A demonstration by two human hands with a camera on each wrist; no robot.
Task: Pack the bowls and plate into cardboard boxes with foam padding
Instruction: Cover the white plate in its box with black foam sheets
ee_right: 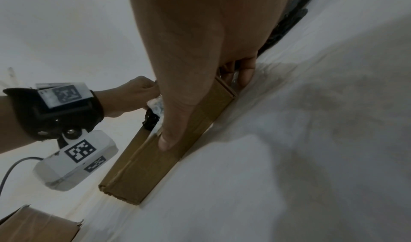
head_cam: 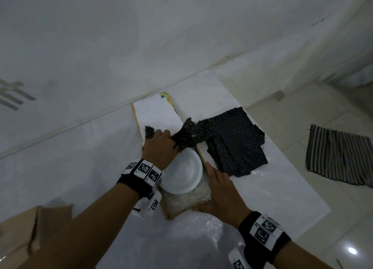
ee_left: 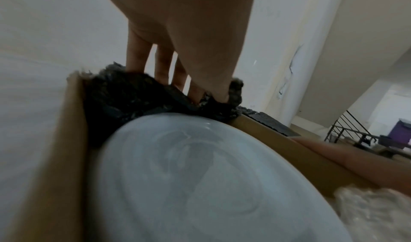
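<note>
A white plate [head_cam: 181,172] [ee_left: 189,175] lies in a shallow cardboard box [head_cam: 167,212] [ee_left: 55,140] [ee_right: 155,166] on clear bubble wrap [head_cam: 185,200] [ee_left: 367,210]. My left hand [head_cam: 161,143] [ee_left: 200,94] is at the box's far end. It grips a bunched piece of black bubble wrap [head_cam: 193,133] [ee_left: 124,94] and pushes it down behind the plate. My right hand [head_cam: 218,188] [ee_right: 202,109] holds the box's near right corner, thumb along the near wall and fingers curled at the right wall.
Black foam sheets [head_cam: 236,143] are stacked just right of the box. The box's white lid flap [head_cam: 157,115] lies open at the far side. A second cardboard box [head_cam: 24,234] [ee_right: 37,226] sits near left. A striped cloth [head_cam: 339,157] lies on the tiles at right.
</note>
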